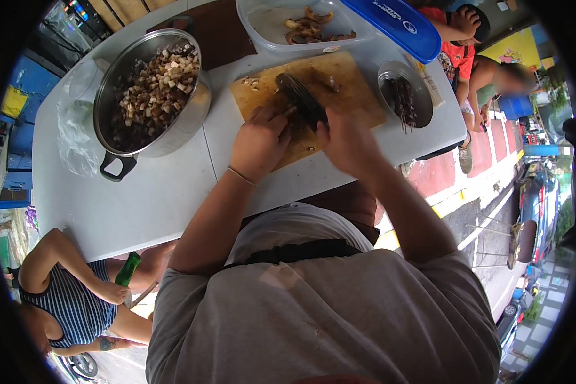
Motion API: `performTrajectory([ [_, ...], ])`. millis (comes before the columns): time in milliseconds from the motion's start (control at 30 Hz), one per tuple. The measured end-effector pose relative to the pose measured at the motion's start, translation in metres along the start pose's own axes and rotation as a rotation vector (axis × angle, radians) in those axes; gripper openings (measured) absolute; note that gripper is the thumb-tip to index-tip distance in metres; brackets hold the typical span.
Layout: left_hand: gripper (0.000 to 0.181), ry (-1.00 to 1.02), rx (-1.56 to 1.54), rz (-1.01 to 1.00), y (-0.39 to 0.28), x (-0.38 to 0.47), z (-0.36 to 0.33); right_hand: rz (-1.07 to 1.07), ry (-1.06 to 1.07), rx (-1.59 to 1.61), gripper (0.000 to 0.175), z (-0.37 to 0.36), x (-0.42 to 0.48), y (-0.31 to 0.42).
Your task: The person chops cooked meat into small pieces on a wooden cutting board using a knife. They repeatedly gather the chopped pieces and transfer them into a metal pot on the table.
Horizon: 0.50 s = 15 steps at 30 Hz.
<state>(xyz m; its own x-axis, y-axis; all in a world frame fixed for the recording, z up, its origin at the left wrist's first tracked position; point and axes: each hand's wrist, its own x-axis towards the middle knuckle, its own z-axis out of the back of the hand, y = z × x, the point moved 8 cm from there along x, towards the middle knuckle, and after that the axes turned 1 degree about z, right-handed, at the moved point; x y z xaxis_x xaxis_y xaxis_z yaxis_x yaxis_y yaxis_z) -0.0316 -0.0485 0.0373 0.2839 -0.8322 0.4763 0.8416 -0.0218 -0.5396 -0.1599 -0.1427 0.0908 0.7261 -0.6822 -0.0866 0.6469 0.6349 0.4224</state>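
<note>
My right hand [348, 144], slightly blurred, grips the handle end of a dark broad-bladed knife [297, 96]. The blade lies over a wooden cutting board [360, 101], its tip pointing away from me. Beside the blade, my left hand [261, 137] has its fingers curled down on the board, against a small piece of meat [291, 111] that they mostly cover. A browned strip of meat [324, 79] rests on the board to the right of the knife. Small chopped bits [252, 82] lie at the board's far left corner.
Left stands a steel pot [199, 108] of diced meat [158, 91], near a plastic bag [79, 139]. Behind the board is a clear plastic container [264, 45] with meat pieces, its blue lid [403, 29] alongside. A metal bowl [420, 113] holds dark skewers. People sit at both sides.
</note>
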Motion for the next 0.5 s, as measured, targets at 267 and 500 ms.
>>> performTrajectory([
  [267, 0.012, 0.003, 0.014, 0.028, 0.002, 0.000, -0.002, 0.070, 0.188, -0.088, 0.026, 0.009, 0.029, -0.011],
  [500, 0.013, -0.055, 0.021, 0.002, 0.000, 0.001, 0.005, 0.115, -0.079, -0.015, 0.022, 0.001, 0.009, 0.013],
])
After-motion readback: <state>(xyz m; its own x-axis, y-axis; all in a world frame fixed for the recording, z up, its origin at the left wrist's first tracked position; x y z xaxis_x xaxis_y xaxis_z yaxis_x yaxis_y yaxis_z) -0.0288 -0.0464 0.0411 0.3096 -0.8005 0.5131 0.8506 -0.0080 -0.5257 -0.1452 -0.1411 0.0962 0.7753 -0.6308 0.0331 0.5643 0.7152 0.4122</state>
